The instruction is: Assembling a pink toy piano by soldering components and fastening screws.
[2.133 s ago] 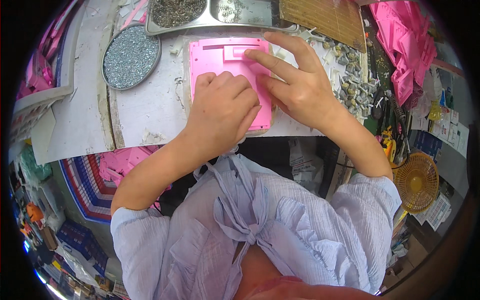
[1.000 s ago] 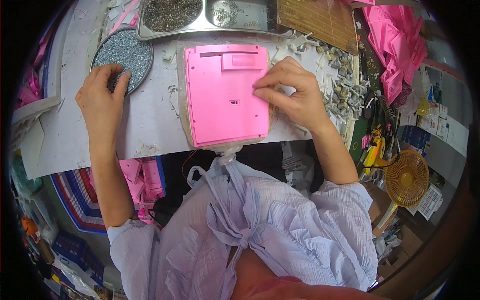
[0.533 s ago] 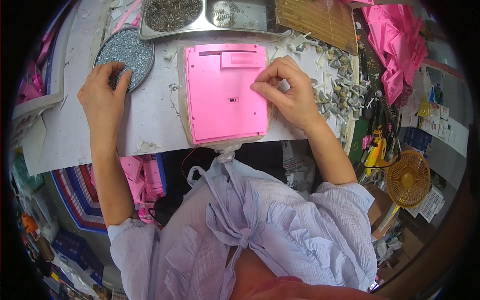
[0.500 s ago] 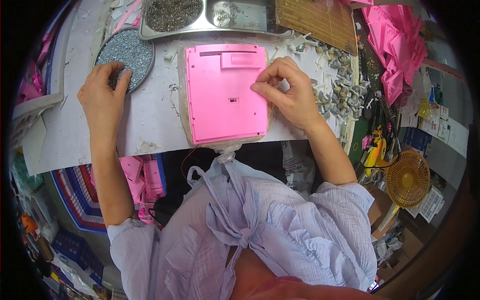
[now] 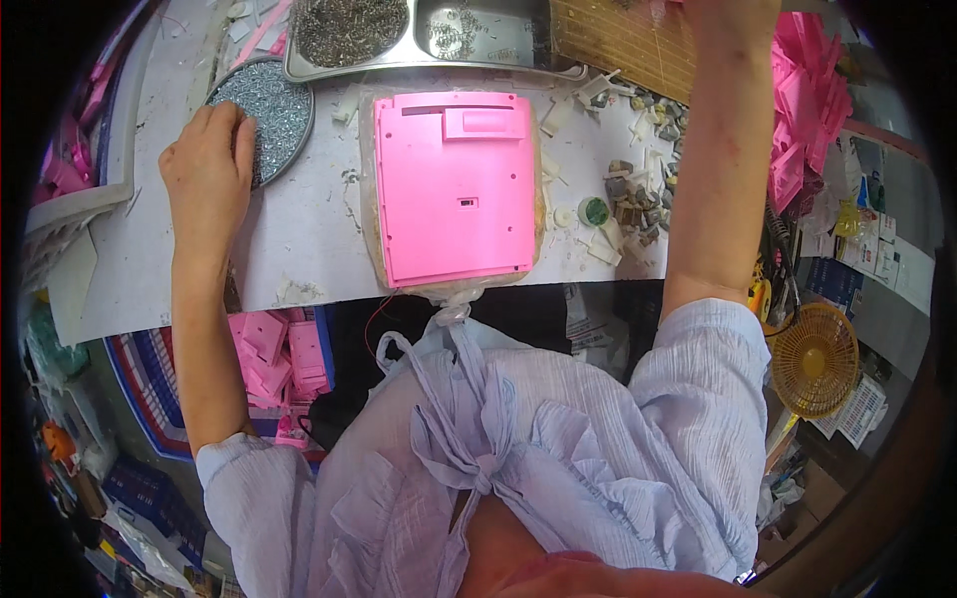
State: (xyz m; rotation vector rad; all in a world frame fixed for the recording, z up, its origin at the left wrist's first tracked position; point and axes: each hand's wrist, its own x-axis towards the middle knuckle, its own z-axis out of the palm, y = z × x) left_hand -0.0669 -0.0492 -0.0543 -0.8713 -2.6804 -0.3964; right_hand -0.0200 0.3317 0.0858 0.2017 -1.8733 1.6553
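Note:
A pink plastic housing panel (image 5: 434, 234) lies on a plastic-wrapped pad (image 5: 370, 214) in front of me, with a raised block near its far edge and a small slot in the middle. Neither hand touches it. Over the near left side of a round dish of small silvery screws (image 5: 284, 110) is my left hand (image 5: 207, 149). Its fingers are curled together, and their tips are hidden, so what they pinch is not visible. My right hand (image 5: 733, 10) reaches to the far right, mostly cut off by the upper edge; its fingers do not show.
A metal tray (image 5: 478, 35) of springs and tiny parts stands at the back, beside a brown board (image 5: 623, 45). White and grey pieces (image 5: 638, 194) lie scattered on the right. Pink parts are piled far right (image 5: 797, 110) and in a crate (image 5: 264, 359) below. A yellow fan (image 5: 812, 359) stands right.
My right hand has left the panel's right edge and stretched far up and right. My left hand stays at the screw dish, its fingers now more curled in.

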